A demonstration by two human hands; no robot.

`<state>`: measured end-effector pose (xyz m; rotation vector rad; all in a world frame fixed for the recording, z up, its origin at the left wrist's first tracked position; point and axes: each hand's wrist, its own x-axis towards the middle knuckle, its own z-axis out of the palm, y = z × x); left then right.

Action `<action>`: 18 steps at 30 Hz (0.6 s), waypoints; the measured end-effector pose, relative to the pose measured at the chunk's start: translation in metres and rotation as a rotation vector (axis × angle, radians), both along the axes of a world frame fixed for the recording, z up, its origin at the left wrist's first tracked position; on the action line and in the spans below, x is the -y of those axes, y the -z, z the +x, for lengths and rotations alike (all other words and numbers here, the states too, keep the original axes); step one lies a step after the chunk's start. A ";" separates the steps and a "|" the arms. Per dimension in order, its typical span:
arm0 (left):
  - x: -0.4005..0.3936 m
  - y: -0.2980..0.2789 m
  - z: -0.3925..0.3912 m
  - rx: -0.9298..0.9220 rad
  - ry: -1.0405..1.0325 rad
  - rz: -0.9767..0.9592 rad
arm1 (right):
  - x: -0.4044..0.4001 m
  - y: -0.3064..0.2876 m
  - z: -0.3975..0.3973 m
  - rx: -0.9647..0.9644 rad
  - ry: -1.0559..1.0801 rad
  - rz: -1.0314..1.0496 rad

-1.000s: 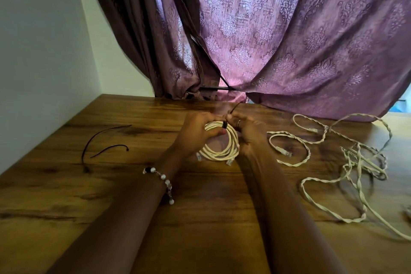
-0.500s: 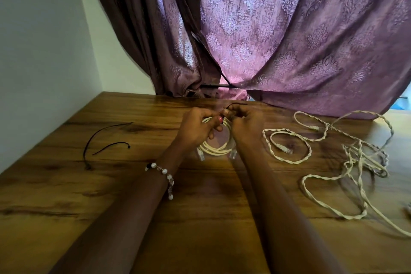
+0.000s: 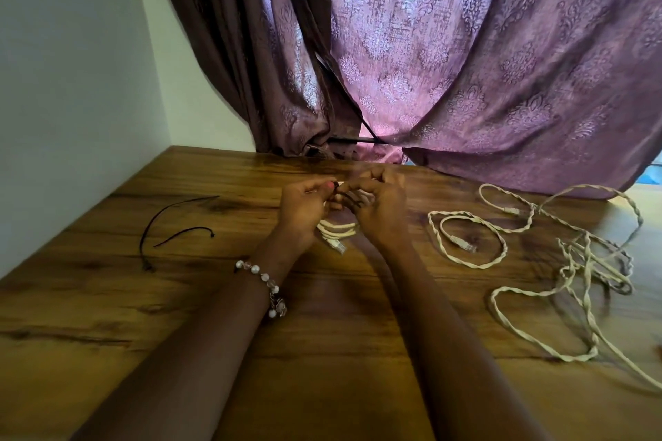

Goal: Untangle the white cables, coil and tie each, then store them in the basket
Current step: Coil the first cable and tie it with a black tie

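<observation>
Lying mid-tabletop between both hands: coiled white cable (image 3: 336, 228), loops bunched together, one clear plug end (image 3: 337, 246) poking out toward the viewer

Being held at its far side by the left hand (image 3: 304, 206), fingers curled round the loops, thumb tip with a pink nail pressing at the top

Pinching a thin black tie (image 3: 349, 200) over the coil: right hand (image 3: 381, 202), fingers curled and closed on the tie; exact run of the tie through the fingers not clear

Wearing a beaded bracelet (image 3: 263, 283) on the left wrist

Sprawling loosely to the right, well apart from the coil: tangled white cables (image 3: 573, 261), twisted in pairs, one loop with a plug inside it nearest the right hand, the rest trailing toward the right edge

Resting to the left on the tabletop (image 3: 107, 297), apart from the hands: two spare black ties (image 3: 172, 225), one long and bent, one shorter

Hanging behind the tabletop: purple patterned curtain (image 3: 465, 64), lower folds touching the wood at the back; plain pale wall (image 3: 71, 64) meeting the left side
</observation>
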<state>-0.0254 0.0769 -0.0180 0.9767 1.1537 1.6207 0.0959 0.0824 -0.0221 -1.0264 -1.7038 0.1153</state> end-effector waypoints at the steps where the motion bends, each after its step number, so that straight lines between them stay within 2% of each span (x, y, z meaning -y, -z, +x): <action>1: 0.001 -0.002 0.000 0.064 0.016 -0.012 | 0.000 0.001 0.001 0.014 -0.003 -0.003; 5: 0.001 -0.006 -0.005 0.207 0.102 -0.083 | -0.001 -0.003 0.005 -0.020 -0.098 -0.053; 11: 0.000 -0.006 -0.015 0.163 0.130 -0.116 | -0.008 0.001 0.011 -0.019 -0.234 -0.122; 14: 0.003 -0.007 -0.015 0.017 0.085 -0.069 | 0.000 -0.005 0.011 -0.044 -0.335 -0.228; 16: 0.004 -0.008 -0.016 -0.123 0.057 0.023 | 0.008 -0.011 0.013 -0.223 -0.483 -0.377; 18: 0.006 -0.010 -0.019 -0.289 0.053 0.142 | 0.010 -0.014 0.016 -0.508 -0.554 -0.526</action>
